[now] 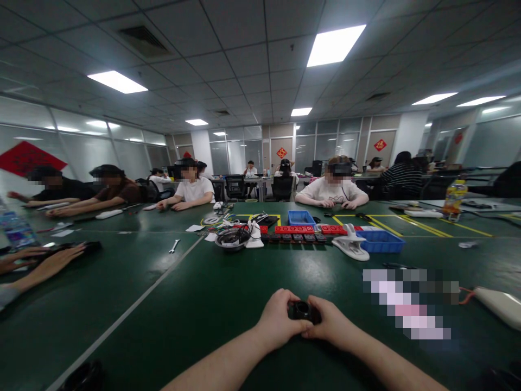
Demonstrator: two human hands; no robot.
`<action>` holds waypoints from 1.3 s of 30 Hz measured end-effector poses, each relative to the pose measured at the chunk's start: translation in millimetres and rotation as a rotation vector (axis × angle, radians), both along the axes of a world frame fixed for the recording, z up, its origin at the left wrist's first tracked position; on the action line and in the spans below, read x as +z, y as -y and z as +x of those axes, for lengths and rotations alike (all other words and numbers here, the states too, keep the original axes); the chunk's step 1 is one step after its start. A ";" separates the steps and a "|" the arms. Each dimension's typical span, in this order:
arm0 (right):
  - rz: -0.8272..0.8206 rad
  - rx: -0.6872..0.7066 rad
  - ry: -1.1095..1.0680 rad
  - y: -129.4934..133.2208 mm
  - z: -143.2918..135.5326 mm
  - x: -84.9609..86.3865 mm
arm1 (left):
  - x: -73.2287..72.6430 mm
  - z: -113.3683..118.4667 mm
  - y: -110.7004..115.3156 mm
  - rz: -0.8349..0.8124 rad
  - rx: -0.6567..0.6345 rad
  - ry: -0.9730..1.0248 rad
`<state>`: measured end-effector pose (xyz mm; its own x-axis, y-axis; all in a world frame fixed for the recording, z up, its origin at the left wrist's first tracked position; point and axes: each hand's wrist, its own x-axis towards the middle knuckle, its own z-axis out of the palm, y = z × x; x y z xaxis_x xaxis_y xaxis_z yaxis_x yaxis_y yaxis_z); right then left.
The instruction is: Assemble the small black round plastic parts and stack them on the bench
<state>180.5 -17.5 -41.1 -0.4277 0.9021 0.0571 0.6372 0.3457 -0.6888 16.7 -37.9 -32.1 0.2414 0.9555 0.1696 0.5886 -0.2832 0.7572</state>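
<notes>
A small black object with a round, ring-like opening on top (302,309) is held between my two hands, low over the green table. My left hand (280,321) curls round its left side, thumb in front. On the other side, my right hand (329,323) closes round it with the fingers bent. The two thumbs almost meet at the near side. Fingers cover much of the object, so its exact kind cannot be made out.
Across the green table (171,293) lie a wrench (174,246), a black bowl of cables (232,239), red sockets (295,229), a white clamp-like stand (350,242) and a blue bin (381,242). A white power bank (500,305) lies right. Another person's hands (49,266) rest at left.
</notes>
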 end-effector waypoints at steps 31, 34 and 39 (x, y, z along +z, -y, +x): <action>-0.271 0.304 -0.145 3.7 12.3 20.7 | 6.1 -13.4 -6.1 -0.051 -0.284 0.003; -0.281 0.293 -0.147 4.2 12.3 20.9 | 7.9 -12.8 -4.5 -0.029 -0.279 -0.009; -0.271 0.281 -0.147 3.4 11.6 19.4 | 14.8 -11.6 1.9 0.051 -0.280 -0.052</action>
<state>192.1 -20.9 -21.7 -0.6642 0.7424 -0.0873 0.4320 0.2860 -0.8553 5.1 -39.8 -17.3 0.5041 0.8411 0.1961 0.5203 -0.4770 0.7084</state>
